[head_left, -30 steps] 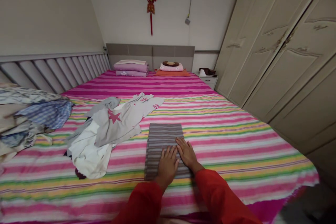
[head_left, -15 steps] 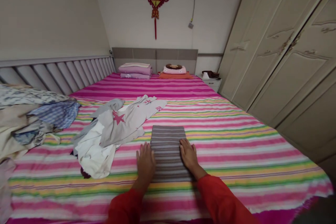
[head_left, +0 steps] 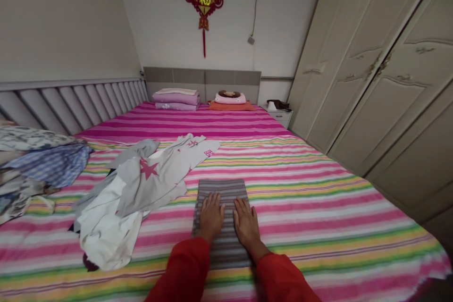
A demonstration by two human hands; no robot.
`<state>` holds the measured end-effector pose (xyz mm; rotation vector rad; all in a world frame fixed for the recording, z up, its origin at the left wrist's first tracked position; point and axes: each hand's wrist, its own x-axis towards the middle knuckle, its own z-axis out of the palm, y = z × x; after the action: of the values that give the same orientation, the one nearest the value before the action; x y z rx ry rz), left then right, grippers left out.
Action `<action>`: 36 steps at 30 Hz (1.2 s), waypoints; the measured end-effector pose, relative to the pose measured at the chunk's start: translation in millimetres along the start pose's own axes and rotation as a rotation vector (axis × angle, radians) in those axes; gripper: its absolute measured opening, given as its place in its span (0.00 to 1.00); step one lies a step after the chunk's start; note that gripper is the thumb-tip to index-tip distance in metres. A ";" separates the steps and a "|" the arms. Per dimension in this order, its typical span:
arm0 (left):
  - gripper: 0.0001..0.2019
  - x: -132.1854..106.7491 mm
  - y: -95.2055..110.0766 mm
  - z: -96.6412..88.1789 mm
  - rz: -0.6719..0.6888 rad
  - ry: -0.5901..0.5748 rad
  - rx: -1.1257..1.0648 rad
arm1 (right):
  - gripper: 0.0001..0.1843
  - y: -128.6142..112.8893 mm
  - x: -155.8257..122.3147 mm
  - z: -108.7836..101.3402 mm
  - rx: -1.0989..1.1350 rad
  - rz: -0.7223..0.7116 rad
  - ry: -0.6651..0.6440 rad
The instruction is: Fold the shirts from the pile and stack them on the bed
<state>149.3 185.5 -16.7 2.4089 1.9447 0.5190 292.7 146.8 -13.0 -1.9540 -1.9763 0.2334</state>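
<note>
A grey striped cloth [head_left: 222, 189], folded into a flat rectangle, lies on the striped bed sheet [head_left: 318, 207] right in front of me. My left hand [head_left: 211, 217] rests palm down on its left half, fingers stretched out. On its right half my right hand [head_left: 247, 224] lies flat as well, fingers extended forward. Neither hand grips anything. Left of the folded cloth is a loose heap of grey and white clothes [head_left: 155, 174], one with a red star. Parts of the folded cloth are hidden under my hands and wrists.
More crumpled clothes, among them a blue checked piece [head_left: 67, 163], pile up at the left edge by the bed rail [head_left: 71, 106]. Folded purple bedding [head_left: 177, 99] and a pink pillow [head_left: 230, 99] sit at the headboard. A wardrobe [head_left: 371, 89] stands along the right.
My left hand has moved from the cloth's left edge onto its top. My right hand has slid slightly inward and stays flat. The view has shifted a little.
</note>
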 end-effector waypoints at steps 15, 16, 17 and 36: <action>0.26 43.7 33.0 3.2 0.173 -0.078 0.017 | 0.28 2.0 0.4 2.9 -0.001 0.014 -0.009; 0.26 45.7 36.1 8.1 0.159 -0.111 0.013 | 0.29 2.6 0.5 3.3 -0.002 0.012 -0.009; 0.26 48.2 36.5 12.1 0.138 -0.132 0.013 | 0.29 2.9 0.6 3.6 -0.001 0.010 -0.008; 0.27 64.5 -63.5 2.6 -0.181 -0.034 0.094 | 0.25 -4.4 1.4 -7.7 0.044 0.046 -0.012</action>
<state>101.1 262.1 -16.1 2.2450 2.1904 0.3857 291.3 147.1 -4.1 -1.9756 -1.9187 0.2985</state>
